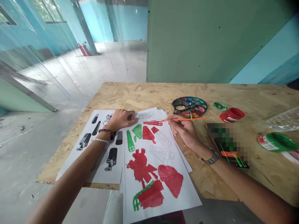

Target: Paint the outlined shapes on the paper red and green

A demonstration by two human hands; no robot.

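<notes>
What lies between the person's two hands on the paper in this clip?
In the head view, a white paper sheet with a long red-painted shape and a black outline drawing lies between the left hand and right hand.

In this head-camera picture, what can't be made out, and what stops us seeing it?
Head view only:
Dark object beside the right hand: pixelated blur hides it.
Sheet of black printed figures: left hand and forearm cover part.
Paintbrush: bristles too small to make out.
Painted sheet: cut off by the bottom edge.
Red-and-white object: cut off by the right edge.
</notes>
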